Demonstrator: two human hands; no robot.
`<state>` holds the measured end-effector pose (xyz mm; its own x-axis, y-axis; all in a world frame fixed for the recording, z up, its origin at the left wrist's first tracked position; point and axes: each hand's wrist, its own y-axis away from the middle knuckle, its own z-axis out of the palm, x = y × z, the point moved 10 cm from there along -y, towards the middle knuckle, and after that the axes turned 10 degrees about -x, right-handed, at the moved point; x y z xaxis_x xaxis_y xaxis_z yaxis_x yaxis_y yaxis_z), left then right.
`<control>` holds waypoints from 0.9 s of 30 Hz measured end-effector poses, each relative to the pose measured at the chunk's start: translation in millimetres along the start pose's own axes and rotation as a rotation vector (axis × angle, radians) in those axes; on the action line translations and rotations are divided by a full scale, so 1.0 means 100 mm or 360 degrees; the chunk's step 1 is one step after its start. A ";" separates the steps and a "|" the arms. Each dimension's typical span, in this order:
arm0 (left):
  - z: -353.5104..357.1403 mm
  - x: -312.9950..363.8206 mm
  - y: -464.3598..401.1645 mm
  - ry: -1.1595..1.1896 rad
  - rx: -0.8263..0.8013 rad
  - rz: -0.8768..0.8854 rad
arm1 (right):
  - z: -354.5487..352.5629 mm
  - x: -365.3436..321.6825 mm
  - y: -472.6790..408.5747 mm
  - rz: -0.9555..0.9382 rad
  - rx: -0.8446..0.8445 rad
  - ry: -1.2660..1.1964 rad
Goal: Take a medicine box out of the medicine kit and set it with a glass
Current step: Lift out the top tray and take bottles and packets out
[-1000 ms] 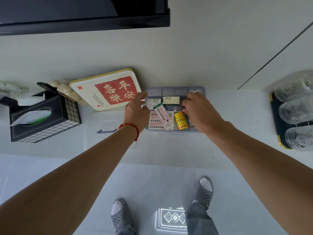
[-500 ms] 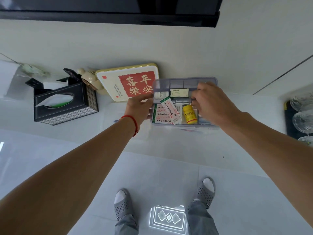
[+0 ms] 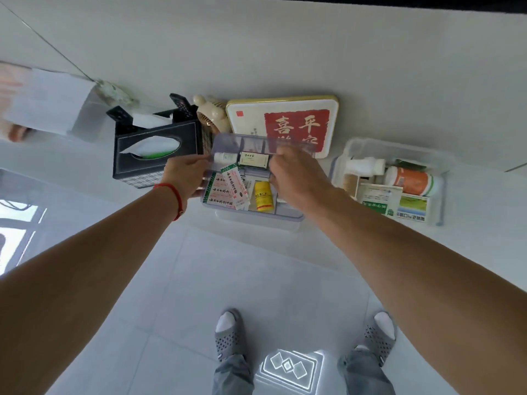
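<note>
Left to right along the counter: a black tissue box (image 3: 155, 151); the left hand (image 3: 186, 178), its fingers curled round the left edge of a clear inner tray (image 3: 245, 213); the right hand (image 3: 299, 178), gripping the same tray's right side, its fingertips hidden behind the knuckles; a red-and-white tin (image 3: 282, 121) leaning at the wall; and the open medicine kit (image 3: 390, 183). The tray is held off to the left of the kit and carries flat packets (image 3: 228, 189) and a yellow bottle (image 3: 263, 196). The medicine boxes (image 3: 395, 202) lie in the kit's near side, beside an orange bottle (image 3: 410, 181). Such a carton is probably light, stiff enough for a pinch across its long edges, and easily crushed at the faces. No glass appears in this view. Box labels are too small to read, and the kit's contents farther down are covered.
</note>
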<state>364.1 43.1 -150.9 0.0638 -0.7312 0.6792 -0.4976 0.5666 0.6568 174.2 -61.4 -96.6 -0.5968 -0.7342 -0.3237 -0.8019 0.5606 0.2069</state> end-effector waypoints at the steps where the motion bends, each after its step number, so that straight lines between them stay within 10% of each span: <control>1: -0.02 -0.09 -0.06 0.0003 0.0006 -0.0014 | 0.09 -0.05 -0.04 -0.0001 -0.0020 -0.0005; 16: 0.13 -0.60 -0.66 -0.0086 0.0151 0.0040 | 0.81 0.14 -0.36 0.0132 -0.0202 -0.0011; 27: 0.23 -0.76 -0.44 0.0599 -0.0033 0.0023 | 0.66 0.19 -0.20 -0.0044 -0.0072 0.0340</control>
<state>361.2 64.8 -239.1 0.3721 -0.5345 0.7588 -0.4835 0.5862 0.6500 180.6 -61.1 -168.1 -0.5633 -0.8163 -0.1278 -0.8157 0.5247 0.2435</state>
